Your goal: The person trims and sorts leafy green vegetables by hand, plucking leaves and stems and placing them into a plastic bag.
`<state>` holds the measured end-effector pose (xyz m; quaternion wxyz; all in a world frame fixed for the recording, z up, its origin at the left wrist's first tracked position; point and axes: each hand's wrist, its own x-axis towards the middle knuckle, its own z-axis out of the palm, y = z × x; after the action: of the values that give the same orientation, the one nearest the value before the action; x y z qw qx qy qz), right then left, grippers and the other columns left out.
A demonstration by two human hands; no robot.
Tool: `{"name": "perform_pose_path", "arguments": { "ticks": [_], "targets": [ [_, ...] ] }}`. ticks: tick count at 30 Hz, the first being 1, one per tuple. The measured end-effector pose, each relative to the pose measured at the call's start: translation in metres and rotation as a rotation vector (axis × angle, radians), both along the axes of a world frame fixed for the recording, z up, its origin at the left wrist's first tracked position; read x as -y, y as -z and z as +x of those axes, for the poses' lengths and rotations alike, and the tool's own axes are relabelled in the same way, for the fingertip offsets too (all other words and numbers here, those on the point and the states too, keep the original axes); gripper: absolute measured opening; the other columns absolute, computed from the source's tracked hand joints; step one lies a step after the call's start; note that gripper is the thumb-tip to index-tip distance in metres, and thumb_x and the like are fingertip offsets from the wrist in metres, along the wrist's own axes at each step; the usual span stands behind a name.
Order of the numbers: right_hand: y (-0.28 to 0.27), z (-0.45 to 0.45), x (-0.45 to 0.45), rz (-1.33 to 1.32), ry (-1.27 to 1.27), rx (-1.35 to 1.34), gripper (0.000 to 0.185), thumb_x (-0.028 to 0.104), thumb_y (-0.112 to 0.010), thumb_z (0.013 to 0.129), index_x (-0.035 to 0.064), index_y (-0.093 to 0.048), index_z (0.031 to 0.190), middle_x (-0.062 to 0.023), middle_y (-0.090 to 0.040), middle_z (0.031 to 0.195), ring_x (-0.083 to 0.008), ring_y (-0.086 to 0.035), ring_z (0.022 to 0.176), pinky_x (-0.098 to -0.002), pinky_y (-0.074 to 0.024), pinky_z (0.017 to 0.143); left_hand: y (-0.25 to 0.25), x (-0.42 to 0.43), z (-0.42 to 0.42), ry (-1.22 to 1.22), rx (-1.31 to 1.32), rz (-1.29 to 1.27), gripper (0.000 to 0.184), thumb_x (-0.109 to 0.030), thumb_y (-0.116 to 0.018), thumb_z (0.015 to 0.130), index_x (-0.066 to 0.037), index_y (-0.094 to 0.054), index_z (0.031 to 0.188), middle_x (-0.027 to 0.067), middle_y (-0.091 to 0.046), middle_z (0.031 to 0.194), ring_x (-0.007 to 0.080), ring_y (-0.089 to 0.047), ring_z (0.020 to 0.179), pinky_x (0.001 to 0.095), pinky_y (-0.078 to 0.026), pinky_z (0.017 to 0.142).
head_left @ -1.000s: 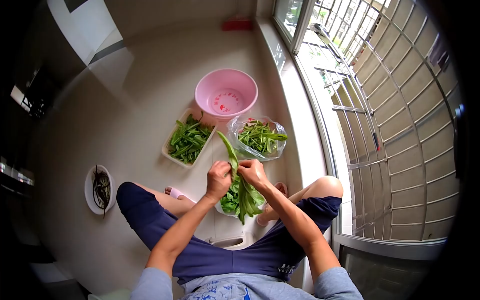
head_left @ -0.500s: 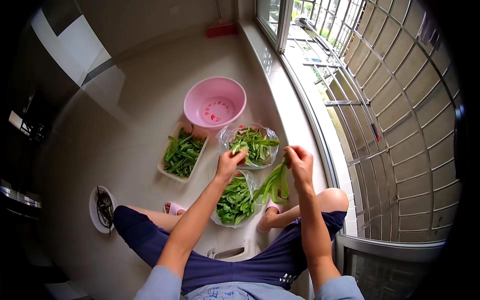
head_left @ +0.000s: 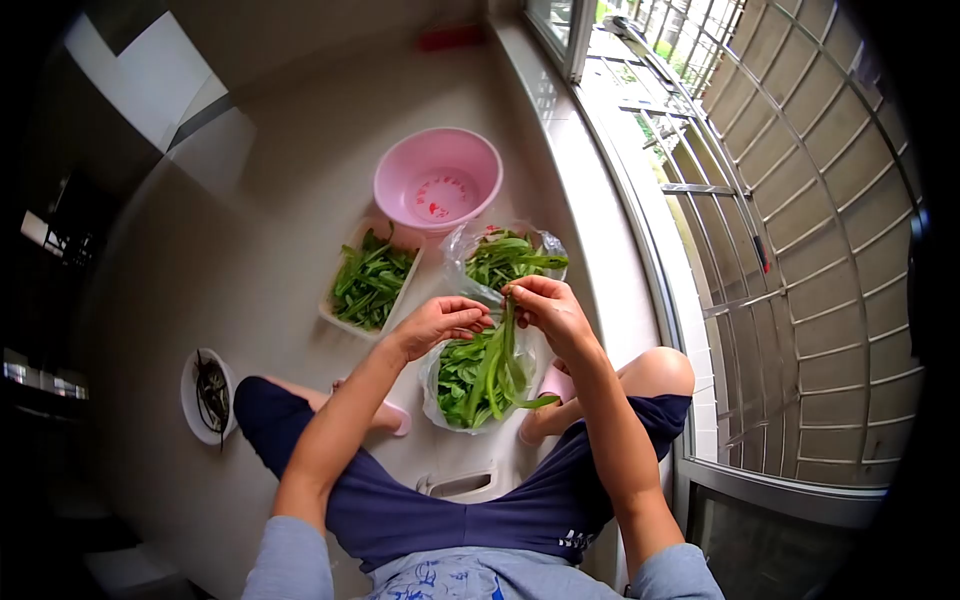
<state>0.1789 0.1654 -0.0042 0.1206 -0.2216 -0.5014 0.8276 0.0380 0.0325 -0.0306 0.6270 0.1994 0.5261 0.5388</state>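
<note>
My right hand (head_left: 550,308) pinches the top end of some long leafy greens (head_left: 494,368), whose leaves hang down. Below them is a clear plastic bag (head_left: 432,400) filled with more leafy greens. Left of the pinched stems, my left hand (head_left: 446,324) has its fingers loosely bent and apart, with nothing visible in them. Just beyond both hands, a second plastic bag (head_left: 459,257) has leafy greens in it. A rectangular tub (head_left: 340,322) of cut green stems and leaves stands beyond my left hand.
A pink basin (head_left: 405,172) sits on the floor at the back. To the left, a white bowl (head_left: 190,405) has dark thin strands in it. A low stool (head_left: 468,484) shows between my legs. A ledge and barred window (head_left: 770,310) line the right side.
My right hand has moved left with its greens, which now hang over the near bag. The leaf piece in my left hand is no longer visible, and its fingers have loosened.
</note>
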Motion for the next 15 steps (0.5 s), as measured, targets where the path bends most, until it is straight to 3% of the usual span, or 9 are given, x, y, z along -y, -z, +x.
{"name": "perform_pose_path", "arguments": {
  "ticks": [4, 8, 11, 15],
  "targets": [
    [0.007, -0.021, 0.029, -0.238, -0.185, -0.007, 0.012, 0.011, -0.050, 0.079, 0.0007, -0.054, 0.083, -0.0018, -0.053, 0.068, -0.0064, -0.048, 0.056, -0.0167, -0.0410, 0.052, -0.030, 0.032, -0.003, 0.063, -0.045, -0.016, 0.024, -0.017, -0.055, 0.076, -0.002, -0.051, 0.094, 0.0041, -0.056, 0.087, 0.0089, -0.053, 0.076, 0.0218, -0.043, 0.069],
    [0.018, -0.034, 0.055, -0.324, -0.294, 0.020, 0.013, 0.011, -0.051, 0.079, -0.0002, -0.053, 0.084, -0.0026, -0.053, 0.070, -0.0067, -0.049, 0.057, -0.0165, -0.0419, 0.053, -0.023, 0.060, -0.008, 0.035, -0.076, -0.074, 0.025, -0.014, -0.056, 0.075, -0.002, -0.049, 0.096, 0.0033, -0.056, 0.089, 0.0085, -0.054, 0.076, 0.0217, -0.045, 0.068],
    [0.022, -0.038, 0.063, -0.284, -0.318, 0.044, 0.020, 0.014, -0.052, 0.078, -0.0022, -0.053, 0.090, -0.0037, -0.054, 0.072, -0.0070, -0.048, 0.057, -0.0173, -0.0420, 0.053, -0.020, 0.070, -0.003, -0.028, -0.025, -0.083, 0.027, -0.013, -0.056, 0.075, -0.003, -0.048, 0.098, 0.0020, -0.056, 0.088, 0.0081, -0.055, 0.076, 0.0209, -0.046, 0.065],
    [0.008, -0.043, 0.062, 0.119, -0.288, 0.160, 0.033, 0.021, -0.052, 0.078, -0.0031, -0.049, 0.101, -0.0058, -0.056, 0.085, -0.0088, -0.050, 0.067, -0.0204, -0.0426, 0.058, -0.002, 0.078, -0.006, -0.170, 0.110, -0.070, 0.027, -0.015, -0.057, 0.074, -0.004, -0.049, 0.098, 0.0008, -0.056, 0.084, 0.0085, -0.055, 0.070, 0.0226, -0.046, 0.064]
  ]
}}
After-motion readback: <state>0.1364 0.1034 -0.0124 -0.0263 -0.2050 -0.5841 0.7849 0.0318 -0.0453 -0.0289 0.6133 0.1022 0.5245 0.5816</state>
